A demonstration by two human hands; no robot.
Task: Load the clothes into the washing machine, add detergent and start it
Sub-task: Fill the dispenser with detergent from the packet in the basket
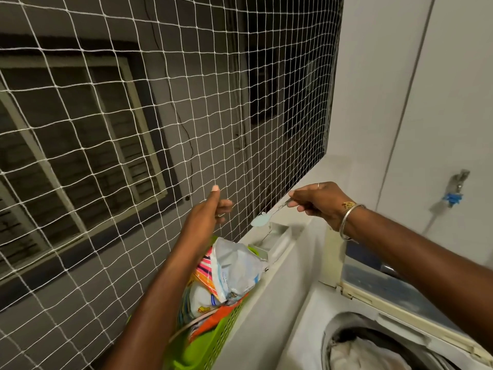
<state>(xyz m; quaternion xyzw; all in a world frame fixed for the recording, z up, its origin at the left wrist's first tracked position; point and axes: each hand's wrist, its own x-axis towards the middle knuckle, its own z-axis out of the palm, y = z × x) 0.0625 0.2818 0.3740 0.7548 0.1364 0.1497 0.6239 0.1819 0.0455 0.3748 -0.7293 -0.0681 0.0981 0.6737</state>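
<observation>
My right hand grips the handle of a metal spoon whose bowl carries pale blue detergent powder, held just above the open detergent drawer of the white washing machine. My left hand is raised beside the net, fingers curled and thumb up; I cannot tell whether it pinches anything. An open detergent pouch stands in a green basket left of the machine. White clothes lie inside the drum at the lower right, under the raised lid.
A white rope net covers the opening on the left, with a dark building wall and window behind it. A tap with a blue fitting sticks out of the white wall at the right. More colourful packets fill the basket.
</observation>
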